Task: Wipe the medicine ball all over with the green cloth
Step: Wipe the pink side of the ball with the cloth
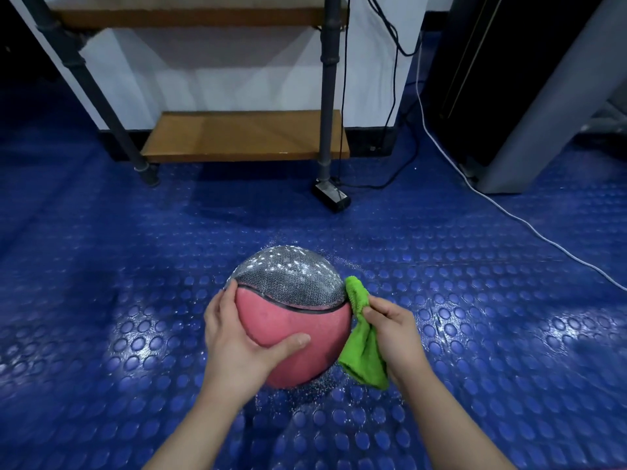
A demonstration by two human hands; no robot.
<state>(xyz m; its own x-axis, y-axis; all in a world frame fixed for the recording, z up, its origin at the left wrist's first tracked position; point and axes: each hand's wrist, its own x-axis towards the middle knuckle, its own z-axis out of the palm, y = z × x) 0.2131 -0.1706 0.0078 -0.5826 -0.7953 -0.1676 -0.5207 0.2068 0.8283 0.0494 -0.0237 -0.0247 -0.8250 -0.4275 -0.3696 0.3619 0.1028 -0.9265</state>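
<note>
The medicine ball [298, 320] sits on the blue studded floor in front of me, pink on its near side with a grey patterned panel on top that carries white droplets. My left hand [237, 337] grips its left side, fingers curved round the edge and thumb across the pink front. My right hand [393, 330] holds the green cloth [363, 334] and presses its bunched top against the ball's right side. The rest of the cloth hangs down beside the ball. The ball's underside and far side are hidden.
The blue studded floor [475, 334] is speckled with droplets around the ball. A shelf unit with wooden boards [244, 135] and grey metal legs stands behind. Black cables, a small black box [330, 195] and a white cable [509, 215] lie at the right, by a grey stand [529, 130].
</note>
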